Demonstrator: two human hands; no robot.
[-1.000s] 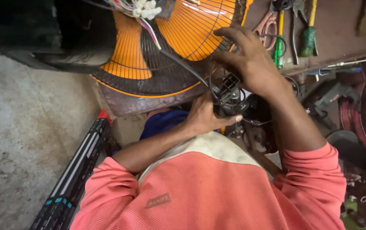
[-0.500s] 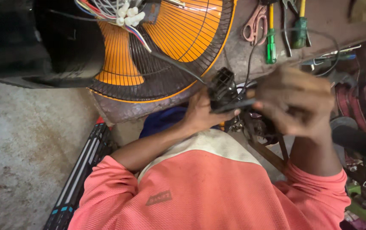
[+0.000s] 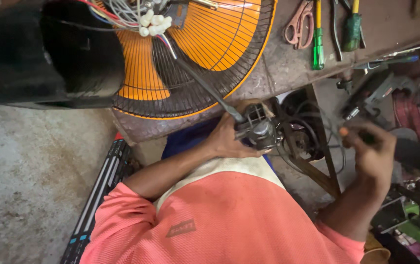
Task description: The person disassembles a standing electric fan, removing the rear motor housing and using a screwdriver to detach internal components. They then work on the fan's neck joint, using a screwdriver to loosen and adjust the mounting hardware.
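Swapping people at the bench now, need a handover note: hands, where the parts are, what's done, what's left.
Left hand: grips a small black motor-like part at the bench edge; a grey cable runs from it to the orange fan.
Right hand: off to the side near the clutter, apart from the part; whether it holds anything is unclear.
Done: fan lies on the bench, wire bundle exposed.
Left: part still wired and in hand. Green screwdriver and scissors lie unused on the bench.

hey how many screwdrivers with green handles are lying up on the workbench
2: a slim green screwdriver beside the scissors, and a thicker one right of it. Others may hide among the clutter.
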